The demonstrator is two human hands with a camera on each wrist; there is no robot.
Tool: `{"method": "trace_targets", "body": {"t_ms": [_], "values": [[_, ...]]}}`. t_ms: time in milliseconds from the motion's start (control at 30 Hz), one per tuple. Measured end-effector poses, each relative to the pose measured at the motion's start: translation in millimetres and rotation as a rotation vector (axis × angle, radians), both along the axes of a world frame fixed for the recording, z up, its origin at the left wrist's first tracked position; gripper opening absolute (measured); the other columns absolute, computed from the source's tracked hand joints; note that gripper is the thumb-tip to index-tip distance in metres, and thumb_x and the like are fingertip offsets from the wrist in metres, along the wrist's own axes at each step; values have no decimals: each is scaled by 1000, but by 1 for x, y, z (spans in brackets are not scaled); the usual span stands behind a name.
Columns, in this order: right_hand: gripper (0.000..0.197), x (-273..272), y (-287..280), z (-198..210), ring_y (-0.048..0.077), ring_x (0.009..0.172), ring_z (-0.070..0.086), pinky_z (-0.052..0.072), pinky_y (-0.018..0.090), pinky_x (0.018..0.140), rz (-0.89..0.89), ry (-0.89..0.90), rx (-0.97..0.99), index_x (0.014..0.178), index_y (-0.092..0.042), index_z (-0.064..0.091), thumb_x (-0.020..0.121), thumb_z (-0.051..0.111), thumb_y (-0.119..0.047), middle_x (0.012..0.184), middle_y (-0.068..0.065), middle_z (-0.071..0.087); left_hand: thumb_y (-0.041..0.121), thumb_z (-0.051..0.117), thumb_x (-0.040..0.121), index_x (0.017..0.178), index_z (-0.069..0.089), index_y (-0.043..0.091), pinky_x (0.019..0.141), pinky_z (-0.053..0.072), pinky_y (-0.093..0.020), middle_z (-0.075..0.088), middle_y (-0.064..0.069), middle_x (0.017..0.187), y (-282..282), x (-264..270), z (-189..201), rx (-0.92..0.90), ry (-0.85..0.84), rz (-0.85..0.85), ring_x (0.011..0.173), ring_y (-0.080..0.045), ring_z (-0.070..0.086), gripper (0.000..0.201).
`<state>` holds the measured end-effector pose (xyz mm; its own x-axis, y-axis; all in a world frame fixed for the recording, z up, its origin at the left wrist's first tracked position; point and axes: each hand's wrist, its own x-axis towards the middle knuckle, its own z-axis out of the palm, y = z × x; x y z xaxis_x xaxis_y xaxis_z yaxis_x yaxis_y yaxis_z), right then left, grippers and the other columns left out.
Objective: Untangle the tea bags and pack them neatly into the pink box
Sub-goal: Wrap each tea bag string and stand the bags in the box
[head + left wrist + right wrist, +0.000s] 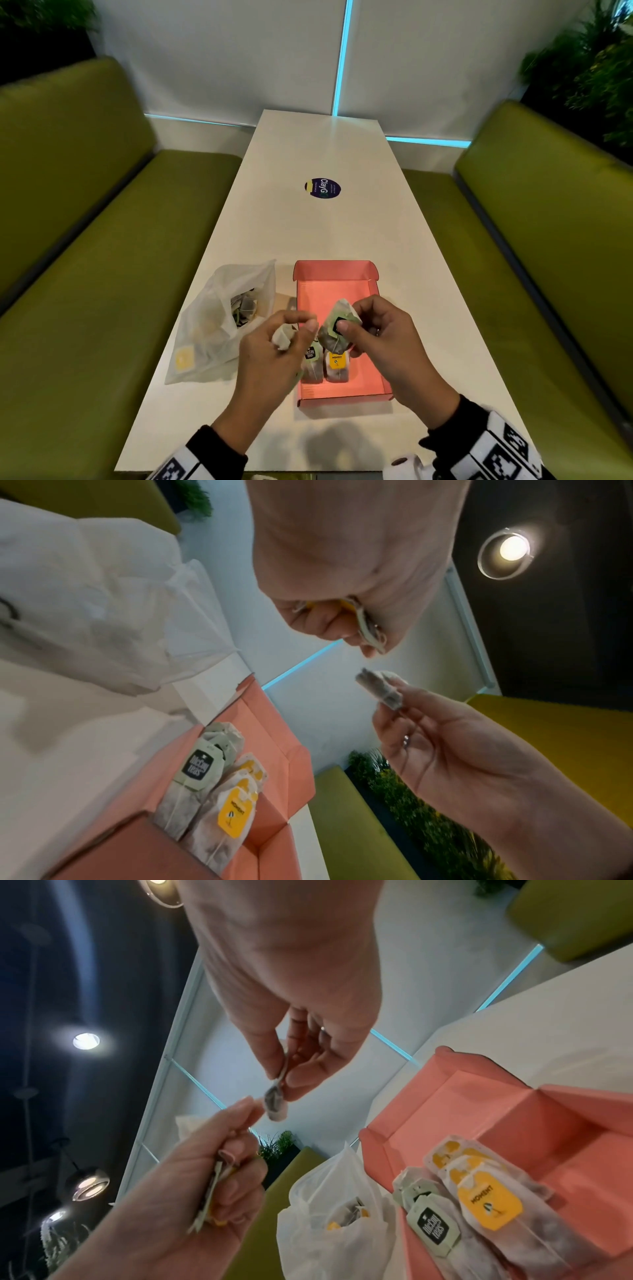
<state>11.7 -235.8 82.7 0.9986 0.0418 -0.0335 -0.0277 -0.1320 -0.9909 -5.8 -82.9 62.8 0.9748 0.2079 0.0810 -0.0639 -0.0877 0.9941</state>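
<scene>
Pinching one tea bag (337, 329) in my right hand (387, 346) | left hand (270, 356) grips another bag (282, 337) | box (342, 274): two bags showing

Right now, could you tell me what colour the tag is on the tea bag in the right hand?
Pale green with a black patch on the tag; the head view shows it best.

Black sleeves (219, 448) with white black-patterned wristbands (493, 445); ring (377, 331) on right hand (394, 346).

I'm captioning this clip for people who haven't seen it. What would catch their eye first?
The open pink cardboard box on the white table, tea bags lying at its near left. Above it, the left hand and right hand each pinch a paper tea bag.
</scene>
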Motion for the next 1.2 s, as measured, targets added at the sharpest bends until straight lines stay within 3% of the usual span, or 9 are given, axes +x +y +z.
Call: {"method": "trace_targets", "body": {"t_ms": [100,200,267,333,467,667,900,967,1200], "values": [[13,0,0,2,11,51,55,46,22,50,21,18,36,76,-6,59,78,70,1,57,-3,62,25,66,81,93,69,24,52,39,-4,64,14,66,7,4,4,-70,124,-114,54,8,55,12],[12,-1,1,1,14,53,56,47,23,50,49,30,60,77,-4,58,78,69,3,58,-2,63,41,63,72,87,69,23,57,41,-6,68,13,64,8,3,7,-47,245,-332,60,7,58,24],[12,-2,1,1,17,56,57,47,22,50,68,41,57,78,-3,58,78,69,3,61,3,63,46,66,67,82,71,15,62,46,-15,72,-1,72,8,4,3,-35,274,-362,69,-4,62,34],[11,-1,0,2,16,59,58,46,21,51,91,61,26,79,-4,59,79,69,-1,65,5,63,37,71,71,77,69,9,61,47,-18,71,-8,73,8,5,0,-58,271,-331,69,-11,63,29],[10,4,-5,9,11,57,58,45,20,51,110,124,5,78,-9,62,82,67,-16,65,1,63,16,70,80,70,67,9,49,42,-12,68,2,61,5,3,4,-113,255,-310,54,-3,58,13],[23,9,-7,16,14,55,54,42,23,52,88,120,-21,65,-12,64,86,62,-17,63,7,63,37,80,65,66,72,22,59,45,-21,71,-13,75,5,1,0,-90,239,-319,66,-11,60,17],[22,10,-5,12,32,62,60,54,57,73,23,56,-91,58,-21,67,79,69,-26,63,10,66,7,78,72,75,69,11,51,46,-14,68,3,60,2,-1,4,-75,253,-341,56,-3,61,10],[21,10,-5,11,36,65,63,54,56,71,14,36,-127,58,-24,67,79,70,-27,64,10,67,7,76,74,77,70,9,53,47,-14,70,1,63,2,-2,3,-85,257,-344,58,-4,64,7],[25,12,-6,8,24,63,63,56,51,67,-24,-7,-214,56,-25,65,81,70,-22,61,2,67,10,70,81,89,74,7,57,47,-15,73,-12,79,4,-1,0,-84,248,-358,67,-14,62,10]]}}
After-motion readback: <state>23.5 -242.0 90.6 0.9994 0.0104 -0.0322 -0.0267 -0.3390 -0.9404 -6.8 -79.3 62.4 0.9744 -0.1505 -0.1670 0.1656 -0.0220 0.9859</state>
